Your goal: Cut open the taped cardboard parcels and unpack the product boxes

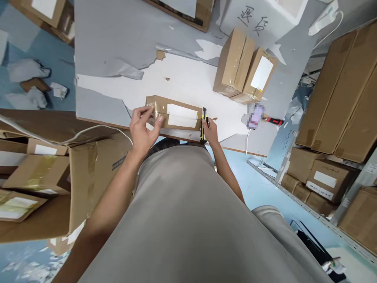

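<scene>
A small brown cardboard box (182, 116) with a white label and clear tape lies near the table's front edge. My left hand (144, 127) grips its left end, fingers over the taped top and thumb at the near side. In my right hand (210, 131) is a black and yellow utility knife (204, 125), held upright against the box's right end. Whether its blade is out, I cannot tell. Two taped cardboard boxes (234, 65) stand side by side farther back on the right.
A red-handled tool (273, 120) and a blurred purple item with a white cable lie at the right. Torn grey covering (103, 47) spreads over the white tabletop. At left is a large open carton (88, 184) holding boxes; shelves with cartons (332, 98) stand right.
</scene>
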{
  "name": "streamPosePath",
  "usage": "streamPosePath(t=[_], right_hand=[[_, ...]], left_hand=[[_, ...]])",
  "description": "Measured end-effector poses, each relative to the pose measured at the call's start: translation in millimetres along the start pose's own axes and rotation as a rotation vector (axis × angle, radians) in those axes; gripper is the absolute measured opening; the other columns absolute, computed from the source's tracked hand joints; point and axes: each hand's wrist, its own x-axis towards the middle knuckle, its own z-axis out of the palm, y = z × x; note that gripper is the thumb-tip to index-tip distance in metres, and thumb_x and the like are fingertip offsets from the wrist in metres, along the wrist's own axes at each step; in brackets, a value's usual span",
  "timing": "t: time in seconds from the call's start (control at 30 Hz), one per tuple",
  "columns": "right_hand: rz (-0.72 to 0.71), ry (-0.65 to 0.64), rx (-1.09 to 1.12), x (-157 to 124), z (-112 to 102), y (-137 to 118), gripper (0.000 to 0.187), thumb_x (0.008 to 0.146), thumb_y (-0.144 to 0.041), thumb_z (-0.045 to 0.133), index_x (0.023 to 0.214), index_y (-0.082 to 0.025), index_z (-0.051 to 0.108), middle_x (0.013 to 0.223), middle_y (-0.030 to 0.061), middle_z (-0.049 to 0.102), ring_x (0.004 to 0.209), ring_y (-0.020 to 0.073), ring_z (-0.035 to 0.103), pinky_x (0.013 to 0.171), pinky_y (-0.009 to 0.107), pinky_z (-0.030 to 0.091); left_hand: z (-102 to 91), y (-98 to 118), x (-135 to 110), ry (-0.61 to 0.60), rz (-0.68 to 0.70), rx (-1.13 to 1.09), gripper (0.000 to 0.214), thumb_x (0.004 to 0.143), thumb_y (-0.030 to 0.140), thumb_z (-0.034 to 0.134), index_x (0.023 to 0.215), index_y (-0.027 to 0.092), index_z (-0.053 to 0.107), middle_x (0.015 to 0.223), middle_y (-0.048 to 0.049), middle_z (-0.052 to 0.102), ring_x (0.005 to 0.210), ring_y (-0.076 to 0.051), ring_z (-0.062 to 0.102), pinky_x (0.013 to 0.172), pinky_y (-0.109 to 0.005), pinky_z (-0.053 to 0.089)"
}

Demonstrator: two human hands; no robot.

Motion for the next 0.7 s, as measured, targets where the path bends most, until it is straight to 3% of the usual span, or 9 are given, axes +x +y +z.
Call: streamPosePath(t=[0.1, 0.2, 0.37, 0.5, 0.57, 0.7], right_hand=[[0.037, 0.036, -0.080, -13, 2, -13, 0.026, 0.123, -0.041, 0.051, 0.108, -0.026, 0.065, 0.099, 0.0039, 0.076, 0.096, 0.0257, 0.070, 0.093, 0.034, 0.057], [0.083, 0.057, -0.240, -27, -12, -21, 0.030, 0.124, -0.041, 0.047, 0.123, -0.025, 0.072, 0.110, 0.0088, 0.082, 0.103, 0.0295, 0.075, 0.094, 0.035, 0.057], [0.128, 0.025, -0.457, -50, -39, -33, 0.049, 0.127, -0.039, 0.035, 0.155, -0.020, 0.070, 0.127, 0.0153, 0.088, 0.114, 0.0322, 0.081, 0.100, 0.037, 0.061], [0.012, 0.055, -0.550, -65, -44, -60, 0.058, 0.126, -0.033, 0.036, 0.176, -0.017, 0.061, 0.160, 0.0198, 0.079, 0.141, 0.0327, 0.077, 0.114, 0.039, 0.060], [-0.087, -0.020, -0.621, -70, -39, -81, 0.059, 0.127, -0.033, 0.036, 0.179, -0.020, 0.060, 0.163, 0.0176, 0.076, 0.144, 0.0313, 0.075, 0.114, 0.038, 0.060], [-0.230, -0.291, -0.817, -69, -20, -125, 0.059, 0.130, -0.033, 0.035, 0.185, -0.033, 0.056, 0.157, 0.0109, 0.077, 0.134, 0.0283, 0.078, 0.106, 0.032, 0.061]], left_hand=[[-2.9, -10, -3, 0.015, -0.141, -0.082, 0.064, 0.109, 0.075, 0.076, 0.151, 0.027, 0.082, 0.135, -0.0129, 0.075, 0.131, -0.032, 0.077, 0.117, -0.053, 0.072], [9.1, -16, -3, -0.052, -0.210, -0.171, 0.066, 0.106, 0.074, 0.078, 0.148, 0.023, 0.083, 0.131, -0.0132, 0.077, 0.125, -0.031, 0.079, 0.114, -0.051, 0.075], [36.0, -24, 1, -0.198, -0.283, -0.277, 0.059, 0.103, 0.063, 0.082, 0.146, 0.023, 0.078, 0.137, -0.0139, 0.078, 0.125, -0.032, 0.082, 0.112, -0.054, 0.075], [39.7, -30, 6, -0.263, -0.272, -0.319, 0.051, 0.101, 0.051, 0.085, 0.145, 0.028, 0.073, 0.145, -0.0132, 0.075, 0.129, -0.031, 0.080, 0.108, -0.049, 0.076], [37.5, -34, 7, -0.302, -0.251, -0.326, 0.045, 0.100, 0.049, 0.084, 0.138, 0.028, 0.075, 0.147, -0.0131, 0.071, 0.129, -0.031, 0.079, 0.106, -0.047, 0.076], [35.2, -42, 7, -0.354, -0.227, -0.360, 0.045, 0.096, 0.048, 0.085, 0.134, 0.026, 0.076, 0.146, -0.0123, 0.068, 0.128, -0.031, 0.078, 0.107, -0.049, 0.076]])
